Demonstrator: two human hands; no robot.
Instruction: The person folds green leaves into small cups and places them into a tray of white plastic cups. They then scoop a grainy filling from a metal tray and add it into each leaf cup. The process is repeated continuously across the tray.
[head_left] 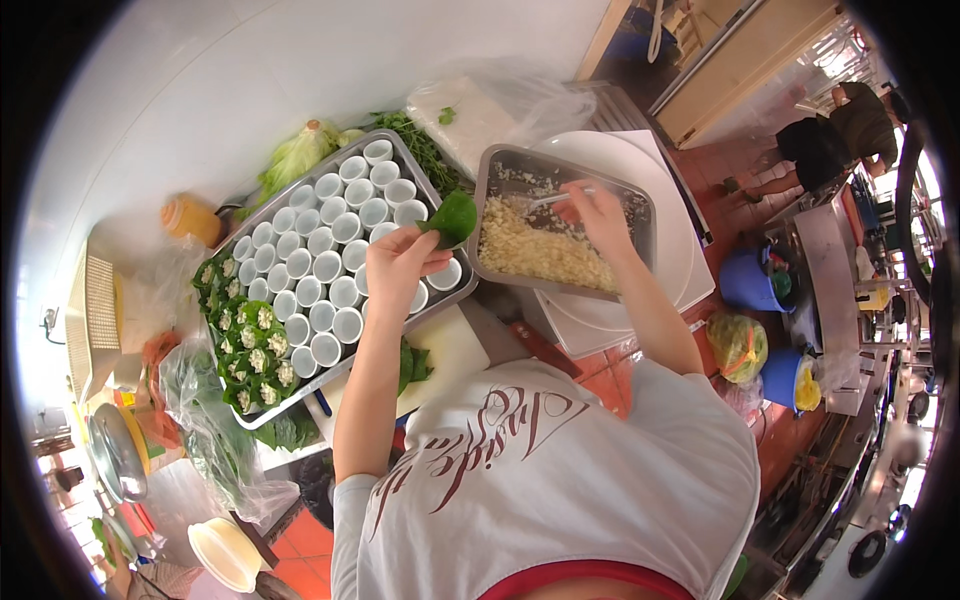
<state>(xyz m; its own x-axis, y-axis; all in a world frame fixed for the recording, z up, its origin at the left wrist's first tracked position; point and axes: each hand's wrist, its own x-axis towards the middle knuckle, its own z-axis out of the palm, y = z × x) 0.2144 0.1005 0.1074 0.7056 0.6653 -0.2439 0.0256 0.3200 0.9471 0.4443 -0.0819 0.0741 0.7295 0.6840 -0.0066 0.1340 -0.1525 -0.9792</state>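
My left hand [397, 262] pinches a rolled green leaf [453, 219] above the right edge of a metal tray [455, 295]. Rows of small white cups [327, 266] fill most of that tray. At its near left end, green leaves stand in cups, topped with a chopped pale mix [258, 360]. My right hand [603, 217] is closed on a spoon [545, 199], over a second, deeper metal tray [557, 160]. Chopped yellowish-white filling [535, 250] lies in this tray, heaped toward the near side. Whether the spoon carries any filling is too small to tell.
Lettuce [305, 155], green herbs [415, 150] and a clear plastic bag [490, 105] lie behind the trays. More leaves [412, 365] rest on a pale board [455, 350] near my body. Blue buckets [750, 280] stand on the red floor. A person [815, 140] is at the far right.
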